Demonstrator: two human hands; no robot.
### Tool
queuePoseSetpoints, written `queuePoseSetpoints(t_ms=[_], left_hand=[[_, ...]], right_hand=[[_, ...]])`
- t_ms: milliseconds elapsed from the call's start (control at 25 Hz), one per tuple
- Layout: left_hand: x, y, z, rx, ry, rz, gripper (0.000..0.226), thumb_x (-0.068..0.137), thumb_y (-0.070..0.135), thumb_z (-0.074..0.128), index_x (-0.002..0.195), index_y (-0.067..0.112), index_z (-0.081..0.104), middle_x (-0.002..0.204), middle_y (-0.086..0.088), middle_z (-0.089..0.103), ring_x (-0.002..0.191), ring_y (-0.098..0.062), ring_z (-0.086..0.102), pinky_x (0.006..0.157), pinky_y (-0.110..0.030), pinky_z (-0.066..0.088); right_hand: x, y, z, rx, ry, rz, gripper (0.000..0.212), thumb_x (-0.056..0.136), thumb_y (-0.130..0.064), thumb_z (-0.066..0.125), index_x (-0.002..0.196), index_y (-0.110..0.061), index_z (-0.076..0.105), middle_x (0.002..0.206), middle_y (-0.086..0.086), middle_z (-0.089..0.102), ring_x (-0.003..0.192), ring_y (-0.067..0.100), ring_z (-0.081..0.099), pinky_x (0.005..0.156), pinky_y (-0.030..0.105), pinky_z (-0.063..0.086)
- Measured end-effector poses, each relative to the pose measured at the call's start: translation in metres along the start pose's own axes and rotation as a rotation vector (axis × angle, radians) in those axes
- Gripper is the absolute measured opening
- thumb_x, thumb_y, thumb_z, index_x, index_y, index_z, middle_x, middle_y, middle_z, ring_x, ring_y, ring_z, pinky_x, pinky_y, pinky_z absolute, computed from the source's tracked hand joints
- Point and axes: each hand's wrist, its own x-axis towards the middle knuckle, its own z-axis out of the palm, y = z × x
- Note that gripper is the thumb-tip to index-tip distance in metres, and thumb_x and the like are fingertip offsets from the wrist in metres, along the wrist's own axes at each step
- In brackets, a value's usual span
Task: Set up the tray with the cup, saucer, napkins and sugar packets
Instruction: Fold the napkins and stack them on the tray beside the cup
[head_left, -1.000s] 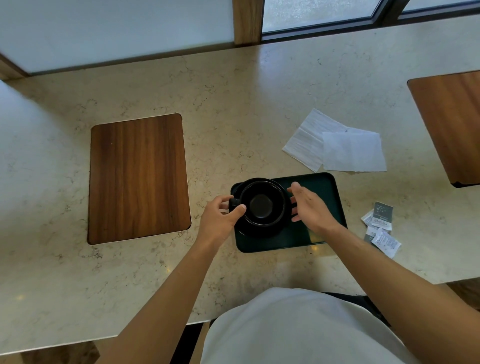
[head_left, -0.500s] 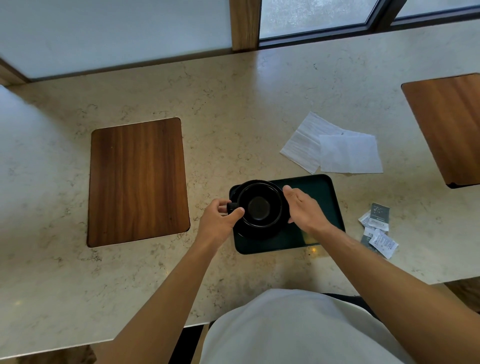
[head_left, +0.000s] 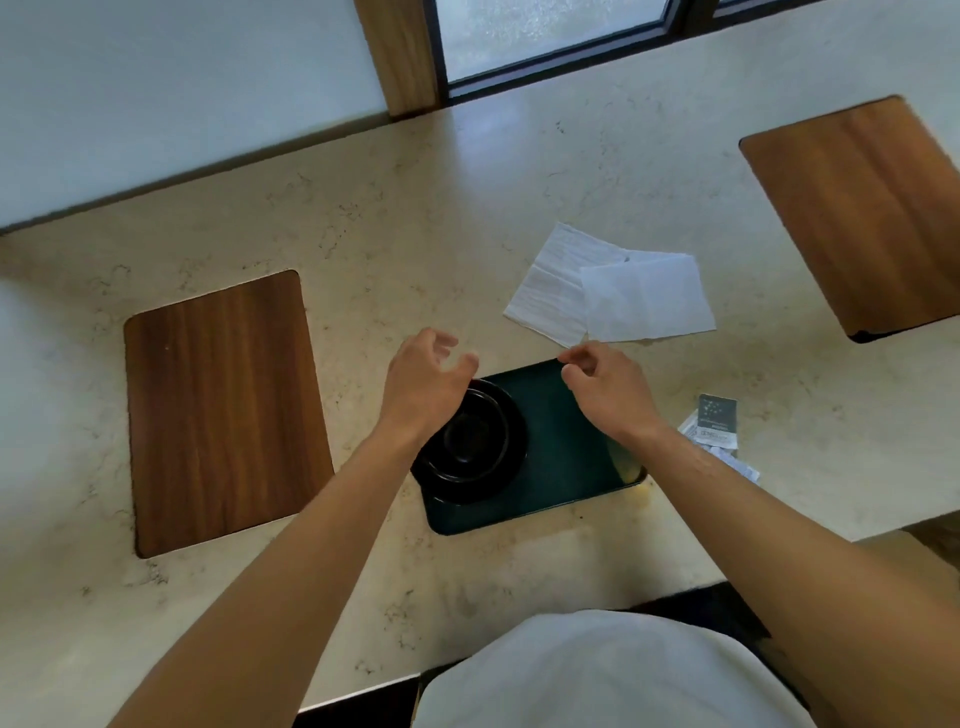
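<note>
A dark green tray (head_left: 561, 457) lies on the counter in front of me. On its left half stands a black cup (head_left: 475, 436) on a black saucer (head_left: 498, 483). My left hand (head_left: 423, 387) hovers over the cup's far left rim, fingers apart, holding nothing. My right hand (head_left: 602, 387) is above the tray's far edge, fingers loosely curled and empty, close to the near corner of the two white napkins (head_left: 613, 293). Several sugar packets (head_left: 714, 423) lie on the counter right of the tray, partly hidden by my right forearm.
A wooden inset panel (head_left: 223, 410) sits in the pale stone counter (head_left: 363, 218) to the left, another wooden inset panel (head_left: 867, 213) at the far right. A wall and window run along the back. The counter's front edge is near my body.
Both hands have let go of the cup and moved away from me, toward the far edge of the tray. The right hand now nears the napkins. The camera has shifted.
</note>
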Motion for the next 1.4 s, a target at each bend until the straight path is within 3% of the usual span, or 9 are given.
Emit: queuePoseSetpoints(t_ms=[80, 200, 400, 600, 760, 1040, 1400], left_hand=[[0.016, 0.027, 0.022, 0.010, -0.038, 0.035, 0.025, 0.092, 0.033, 0.065, 0.114, 0.021, 0.068, 0.104, 0.010, 0.068, 0.094, -0.005, 0.064, 0.079, -0.020, 0.049], [0.041, 0.067, 0.065, 0.085, -0.141, 0.081, 0.022, 0.092, 0.027, 0.063, 0.111, 0.019, 0.071, 0.100, 0.010, 0.069, 0.092, -0.007, 0.064, 0.067, -0.013, 0.041], [0.082, 0.113, 0.129, 0.281, -0.276, 0.215, 0.029, 0.096, 0.015, 0.057, 0.121, 0.012, 0.072, 0.123, -0.004, 0.072, 0.113, -0.019, 0.066, 0.092, -0.024, 0.047], [0.138, 0.143, 0.168, 0.513, -0.230, 0.424, 0.031, 0.099, 0.010, 0.057, 0.128, 0.011, 0.068, 0.130, -0.011, 0.066, 0.124, -0.028, 0.058, 0.105, -0.036, 0.045], [0.162, 0.155, 0.186, 0.668, -0.236, 0.616, 0.034, 0.099, 0.007, 0.059, 0.131, 0.016, 0.067, 0.127, -0.011, 0.066, 0.115, -0.031, 0.059, 0.099, -0.041, 0.051], [0.180, 0.151, 0.183, 0.852, -0.411, 0.910, 0.033, 0.100, 0.011, 0.059, 0.130, 0.020, 0.070, 0.122, -0.012, 0.062, 0.109, -0.031, 0.055, 0.093, -0.043, 0.048], [0.183, 0.150, 0.185, 0.872, -0.398, 0.930, 0.024, 0.100, 0.018, 0.063, 0.122, 0.019, 0.075, 0.119, -0.012, 0.062, 0.108, -0.030, 0.055, 0.095, -0.043, 0.045]], right_hand=[[0.012, 0.010, -0.022, 0.034, 0.076, 0.018, 0.022, 0.099, -0.022, 0.057, 0.117, -0.020, 0.070, 0.107, -0.007, 0.068, 0.097, 0.009, 0.063, 0.078, 0.015, 0.044], [0.030, 0.031, -0.055, 0.054, 0.193, 0.071, 0.018, 0.098, -0.022, 0.059, 0.112, -0.020, 0.070, 0.103, -0.005, 0.070, 0.093, 0.012, 0.066, 0.078, 0.020, 0.047], [0.062, 0.064, -0.085, -0.057, 0.235, 0.128, 0.017, 0.097, -0.026, 0.066, 0.110, -0.017, 0.072, 0.104, -0.004, 0.072, 0.089, 0.011, 0.064, 0.076, 0.020, 0.046], [0.089, 0.081, -0.085, -0.133, 0.246, 0.134, 0.015, 0.094, -0.032, 0.066, 0.101, -0.019, 0.070, 0.097, -0.005, 0.069, 0.084, 0.013, 0.064, 0.072, 0.028, 0.051], [0.100, 0.086, -0.083, -0.213, 0.249, 0.081, 0.020, 0.094, -0.040, 0.064, 0.099, -0.022, 0.070, 0.094, -0.007, 0.066, 0.076, 0.009, 0.060, 0.066, 0.027, 0.050], [0.102, 0.086, -0.081, -0.274, 0.233, 0.084, 0.027, 0.092, -0.050, 0.061, 0.092, -0.023, 0.066, 0.088, -0.009, 0.058, 0.070, 0.011, 0.057, 0.059, 0.028, 0.045], [0.100, 0.086, -0.073, -0.280, 0.193, 0.092, 0.019, 0.094, -0.039, 0.061, 0.091, -0.021, 0.068, 0.091, -0.006, 0.062, 0.072, 0.013, 0.059, 0.060, 0.025, 0.039]])
